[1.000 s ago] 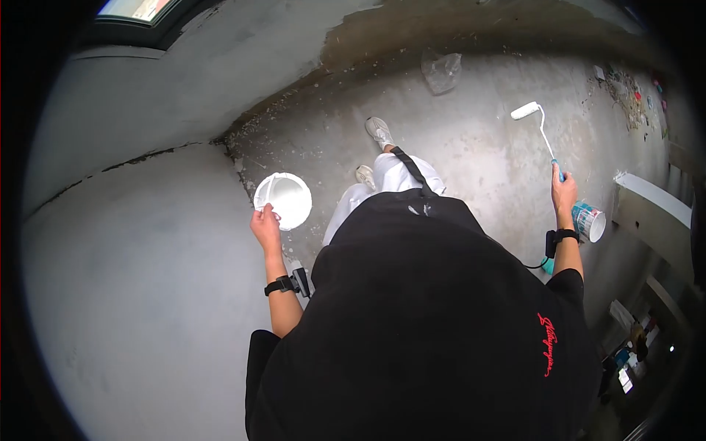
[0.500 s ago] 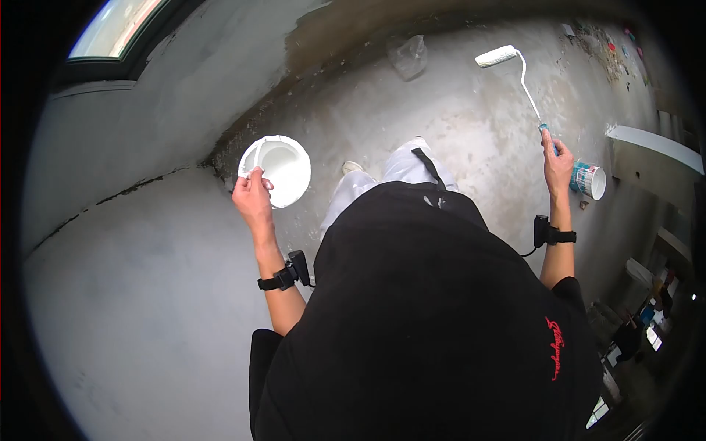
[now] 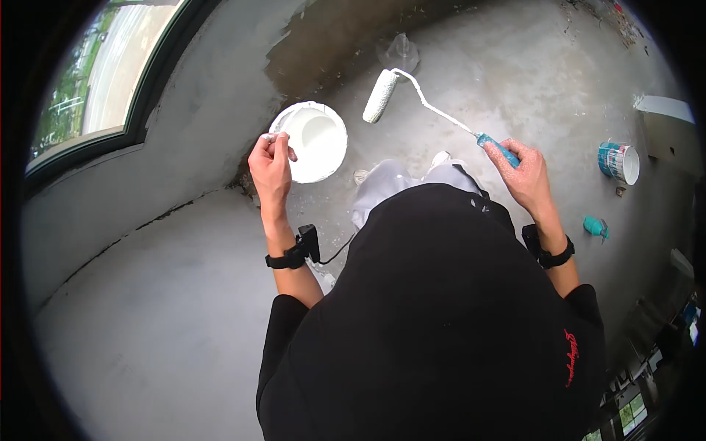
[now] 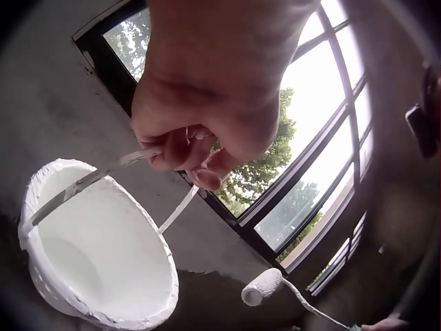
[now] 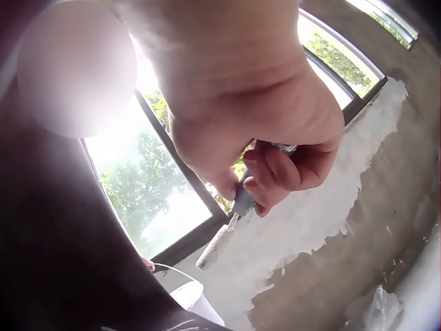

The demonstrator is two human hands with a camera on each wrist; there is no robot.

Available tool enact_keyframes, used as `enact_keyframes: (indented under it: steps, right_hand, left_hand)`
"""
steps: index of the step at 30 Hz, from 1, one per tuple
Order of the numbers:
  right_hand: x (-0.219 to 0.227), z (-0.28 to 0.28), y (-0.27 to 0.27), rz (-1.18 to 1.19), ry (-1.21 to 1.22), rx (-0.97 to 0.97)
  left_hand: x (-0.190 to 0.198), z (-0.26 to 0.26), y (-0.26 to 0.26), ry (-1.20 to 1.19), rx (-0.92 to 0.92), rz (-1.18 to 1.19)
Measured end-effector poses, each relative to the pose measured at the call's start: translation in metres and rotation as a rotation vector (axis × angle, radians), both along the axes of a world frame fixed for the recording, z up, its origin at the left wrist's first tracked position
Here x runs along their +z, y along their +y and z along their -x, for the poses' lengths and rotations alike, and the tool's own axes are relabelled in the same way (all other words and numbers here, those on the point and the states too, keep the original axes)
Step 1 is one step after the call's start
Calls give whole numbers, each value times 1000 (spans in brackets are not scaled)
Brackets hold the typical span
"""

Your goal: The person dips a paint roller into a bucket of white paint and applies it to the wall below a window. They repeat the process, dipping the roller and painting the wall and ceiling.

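My left hand grips the wire-like handle of a white bucket, which hangs below the fingers with white paint inside. My right hand holds a paint roller by its blue handle, fingers curled round it in the right wrist view. The bent frame of the paint roller reaches left, so its white, paint-coated sleeve is a short way right of the bucket's rim. In the left wrist view the roller sleeve shows beyond the bucket.
A blue-and-white tub lies on the floor at right, with a teal bottle nearer. A clear plastic bag lies by the far wall. A dark-framed window is at upper left, above a partly coated wall.
The right hand has brought the roller leftward and closer to the bucket, its sleeve now pointing more downward. The left hand still holds the bucket, which appears higher and slightly right in view.
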State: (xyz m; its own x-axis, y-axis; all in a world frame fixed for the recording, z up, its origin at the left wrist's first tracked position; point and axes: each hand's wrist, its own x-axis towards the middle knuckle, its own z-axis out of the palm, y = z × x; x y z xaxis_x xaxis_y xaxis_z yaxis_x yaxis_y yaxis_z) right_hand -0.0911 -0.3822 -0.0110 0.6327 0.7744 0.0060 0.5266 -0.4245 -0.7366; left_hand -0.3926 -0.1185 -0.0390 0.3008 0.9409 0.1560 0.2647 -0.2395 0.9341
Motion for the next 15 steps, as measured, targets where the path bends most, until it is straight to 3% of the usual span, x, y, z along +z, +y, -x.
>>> enact_keyframes:
  steps: [8, 10, 15]
  right_hand:
    - [-10, 80, 32, -122, 60, -38]
    - [-5, 99, 38, -58, -87, -28]
    - [14, 116, 63, 27, -177, -12]
  left_hand:
    - [11, -11, 33, 88, -156, -165]
    - [14, -10, 36, 127, -191, -218]
    - [20, -32, 52, 131, -327, -157]
